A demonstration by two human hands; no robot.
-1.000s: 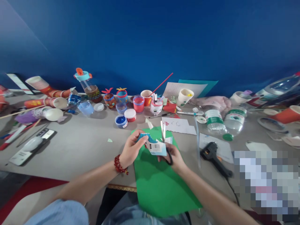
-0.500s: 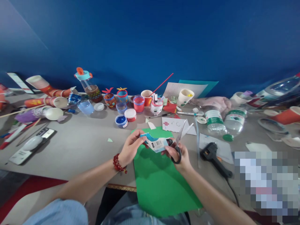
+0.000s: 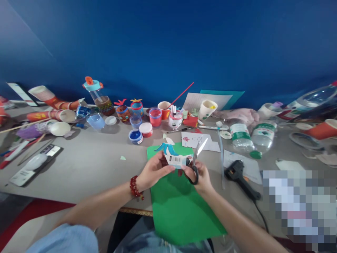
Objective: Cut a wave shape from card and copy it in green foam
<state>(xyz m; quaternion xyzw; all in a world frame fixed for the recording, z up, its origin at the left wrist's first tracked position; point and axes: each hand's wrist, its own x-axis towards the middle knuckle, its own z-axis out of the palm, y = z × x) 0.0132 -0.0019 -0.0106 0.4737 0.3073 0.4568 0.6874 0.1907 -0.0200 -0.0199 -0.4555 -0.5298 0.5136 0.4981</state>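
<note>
My left hand [image 3: 154, 173] pinches a cut paper cup piece [image 3: 177, 160] by its left and lower side. The piece is white and blue with a barcode, and a curved blue strip rises at its upper left. My right hand [image 3: 202, 179] is closed around black-handled scissors [image 3: 198, 149], their blades apart and pointing up and right. The thumb of that hand also lies close to the cup piece's lower right edge. Beneath both hands lies a green sheet [image 3: 181, 207], reaching over the table's front edge.
A black hot glue gun [image 3: 243, 179] with a cord lies to the right, near two plastic bottles [image 3: 240, 135]. Paint pots [image 3: 136, 136] and decorated cups [image 3: 175, 121] line the back. A phone [image 3: 37, 165] lies left. Paper scraps [image 3: 200, 141] lie beyond the hands.
My left hand has shifted its hold lower on the cup piece, whose blue strip now stands up more visibly. The scissors have turned slightly in my right hand.
</note>
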